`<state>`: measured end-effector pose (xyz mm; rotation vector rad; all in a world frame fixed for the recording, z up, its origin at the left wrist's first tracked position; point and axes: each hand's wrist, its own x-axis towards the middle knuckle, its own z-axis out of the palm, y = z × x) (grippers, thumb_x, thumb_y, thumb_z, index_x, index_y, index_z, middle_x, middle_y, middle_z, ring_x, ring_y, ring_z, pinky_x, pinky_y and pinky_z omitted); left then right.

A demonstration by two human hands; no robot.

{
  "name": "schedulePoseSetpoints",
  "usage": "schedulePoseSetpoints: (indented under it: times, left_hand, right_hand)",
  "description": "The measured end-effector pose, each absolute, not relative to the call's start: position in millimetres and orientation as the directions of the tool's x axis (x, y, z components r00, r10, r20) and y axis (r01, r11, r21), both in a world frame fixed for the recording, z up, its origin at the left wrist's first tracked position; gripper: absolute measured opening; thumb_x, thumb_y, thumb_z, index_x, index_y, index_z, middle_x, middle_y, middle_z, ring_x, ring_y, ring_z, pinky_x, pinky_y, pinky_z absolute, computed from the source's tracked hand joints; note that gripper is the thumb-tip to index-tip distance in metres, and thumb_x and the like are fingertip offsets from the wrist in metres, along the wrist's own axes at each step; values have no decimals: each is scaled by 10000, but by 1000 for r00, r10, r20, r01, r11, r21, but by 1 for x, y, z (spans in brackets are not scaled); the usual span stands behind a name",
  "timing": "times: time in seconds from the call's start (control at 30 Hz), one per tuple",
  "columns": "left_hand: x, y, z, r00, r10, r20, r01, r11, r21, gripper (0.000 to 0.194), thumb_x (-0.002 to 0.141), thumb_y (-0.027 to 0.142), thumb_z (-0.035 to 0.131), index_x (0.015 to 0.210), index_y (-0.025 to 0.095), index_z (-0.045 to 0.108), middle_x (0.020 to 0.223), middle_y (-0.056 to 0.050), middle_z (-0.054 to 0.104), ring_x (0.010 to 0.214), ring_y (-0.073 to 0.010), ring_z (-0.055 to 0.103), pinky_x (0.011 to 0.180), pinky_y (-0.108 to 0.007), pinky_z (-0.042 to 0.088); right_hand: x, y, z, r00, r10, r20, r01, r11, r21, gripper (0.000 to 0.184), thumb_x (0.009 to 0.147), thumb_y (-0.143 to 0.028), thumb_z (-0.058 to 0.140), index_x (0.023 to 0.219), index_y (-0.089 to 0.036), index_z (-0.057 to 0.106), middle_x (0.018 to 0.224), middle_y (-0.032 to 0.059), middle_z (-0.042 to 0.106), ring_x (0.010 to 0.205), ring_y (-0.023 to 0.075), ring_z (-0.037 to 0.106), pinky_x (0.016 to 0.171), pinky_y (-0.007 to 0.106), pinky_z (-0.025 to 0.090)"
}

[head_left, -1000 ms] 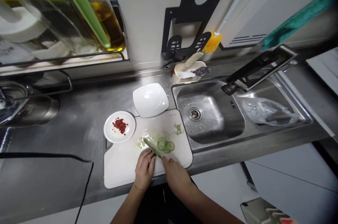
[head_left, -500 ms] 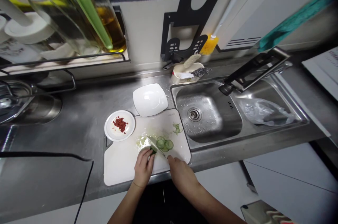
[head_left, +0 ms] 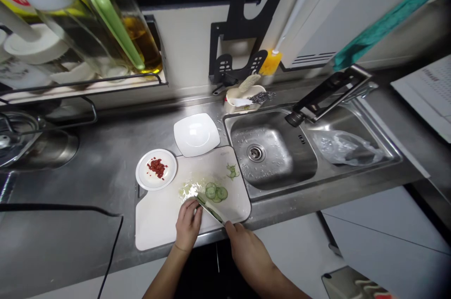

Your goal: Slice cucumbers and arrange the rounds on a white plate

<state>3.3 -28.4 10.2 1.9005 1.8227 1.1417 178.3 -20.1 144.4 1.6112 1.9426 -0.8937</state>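
Observation:
A white cutting board (head_left: 158, 224) lies on the steel counter in front of me. My left hand (head_left: 188, 225) rests on it with curled fingers pressed on the end of a cucumber (head_left: 200, 199), which is mostly hidden under the fingertips. My right hand (head_left: 246, 248) is closed round the handle of a knife (head_left: 210, 210); its blade lies across the board beside my left fingertips. Several cut cucumber slices (head_left: 215, 192) lie just beyond the blade. A few green peel scraps (head_left: 231, 172) sit near the board's far right corner.
A round white plate with chopped red bits (head_left: 156, 168) touches the board's left corner, and a square white plate (head_left: 196, 134) sits behind it. The sink (head_left: 273, 156) with a black tap (head_left: 326, 91) is to the right. A pot lid (head_left: 14, 137) and a black cable (head_left: 112, 247) are at left.
My right hand has drawn back toward me with the knife. My left hand has stayed on the cucumber. The camera has shifted, so everything sits slightly further left.

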Motion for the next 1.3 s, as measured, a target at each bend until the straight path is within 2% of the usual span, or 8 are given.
schedulePoseSetpoints:
  times: [0.37, 0.63, 0.8, 1.3]
  left_hand:
    - [2, -32, 7, -106, 945, 310, 718, -144, 682, 167, 848, 179, 556, 1003, 164, 618, 1014, -89, 635, 977, -169, 617, 879, -328, 526]
    - [2, -31, 7, -108, 942, 318, 726, -144, 672, 157, 853, 191, 545, 990, 171, 620, 992, -86, 643, 959, -170, 620, 868, -337, 531]
    - [3, -30, 9, -109, 939, 326, 728, -148, 669, 161, 850, 190, 550, 992, 173, 625, 1009, -89, 645, 965, -171, 624, 864, -335, 534]
    - [3, -30, 11, -113, 944, 311, 706, -143, 693, 142, 847, 183, 557, 966, 170, 633, 979, -76, 656, 942, -163, 630, 864, -329, 536]
  right_hand:
    - [176, -22, 144, -209, 673, -710, 977, 112, -182, 394, 847, 16, 304, 1078, -191, 546, 948, 86, 655, 818, 173, 658, 659, 217, 429]
    - [175, -22, 142, -201, 675, -710, 979, 118, -166, 427, 856, 17, 290, 1118, -204, 544, 985, 83, 658, 823, 181, 657, 681, 240, 450]
    - [174, -21, 142, -210, 675, -707, 977, 114, -181, 403, 860, 15, 299, 1099, -187, 553, 952, 83, 658, 811, 162, 655, 667, 210, 435]
    - [169, -12, 142, -219, 656, -722, 975, 123, -184, 446, 851, 23, 274, 1130, -196, 544, 949, 94, 664, 828, 205, 665, 671, 256, 452]
